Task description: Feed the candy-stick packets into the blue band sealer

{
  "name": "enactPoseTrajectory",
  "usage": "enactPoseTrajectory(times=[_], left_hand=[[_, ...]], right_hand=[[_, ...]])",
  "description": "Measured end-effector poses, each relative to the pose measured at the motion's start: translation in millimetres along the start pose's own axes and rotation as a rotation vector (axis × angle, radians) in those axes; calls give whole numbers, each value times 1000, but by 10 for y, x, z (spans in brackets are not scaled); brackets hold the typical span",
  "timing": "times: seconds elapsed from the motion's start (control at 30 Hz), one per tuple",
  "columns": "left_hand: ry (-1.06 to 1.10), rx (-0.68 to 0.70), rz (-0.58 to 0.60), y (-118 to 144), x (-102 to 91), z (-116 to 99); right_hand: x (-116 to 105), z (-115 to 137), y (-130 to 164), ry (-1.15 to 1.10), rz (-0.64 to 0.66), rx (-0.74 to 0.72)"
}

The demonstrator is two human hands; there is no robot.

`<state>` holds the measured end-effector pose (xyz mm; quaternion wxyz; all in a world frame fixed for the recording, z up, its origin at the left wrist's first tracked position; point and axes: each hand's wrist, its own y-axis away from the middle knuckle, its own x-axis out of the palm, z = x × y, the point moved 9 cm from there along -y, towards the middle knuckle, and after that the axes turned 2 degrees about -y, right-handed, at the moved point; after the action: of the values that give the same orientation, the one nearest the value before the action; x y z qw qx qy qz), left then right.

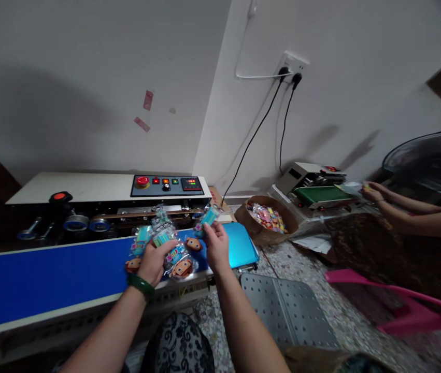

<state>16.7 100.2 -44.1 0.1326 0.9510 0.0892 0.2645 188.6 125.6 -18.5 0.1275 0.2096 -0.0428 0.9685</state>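
My left hand (155, 261), with a green bangle at its wrist, is closed on a bunch of clear plastic packets (177, 254) with blue labels and brown cartoon faces. My right hand (217, 243) pinches the edge of one more such packet (208, 215), held upright against the machine's slot. Both hands are over the blue conveyor belt (57, 274) of a sealing machine (88, 189). One cartoon face (194, 244) shows between my hands; whether it hangs from the right hand's packet I cannot tell.
A control panel (168, 185) with a red stop button faces me. Right of the belt stands a carton (257, 235) full of packets. Farther right, another person's hands (373, 192) work at a second machine with a green belt (319, 194). A grey perforated stool (286, 305) and pink chair (407, 303) stand nearby.
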Motion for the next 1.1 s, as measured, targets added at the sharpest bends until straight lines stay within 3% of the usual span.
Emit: enactPoseTrajectory(times=[0.13, 0.27, 0.47, 0.6, 0.77, 0.87, 1.1], left_hand=[[-42, -19, 25, 12, -8, -63], [-62, -7, 84, 37, 32, -93], [-109, -29, 150, 46, 101, 4], [-151, 9, 209, 62, 179, 16], [-320, 75, 190, 72, 185, 24], [-292, 105, 183, 76, 193, 2], [-42, -8, 185, 102, 242, 38]], right_hand=[[-420, -44, -138, 122, -59, 166], [-558, -214, -248, 333, 8, 342], [-317, -377, -424, 359, 72, 339], [-127, -259, -319, 352, 52, 237], [312, -79, 0, 251, 295, 103], [297, -36, 39, 222, 242, 50], [223, -126, 74, -78, 201, 183]])
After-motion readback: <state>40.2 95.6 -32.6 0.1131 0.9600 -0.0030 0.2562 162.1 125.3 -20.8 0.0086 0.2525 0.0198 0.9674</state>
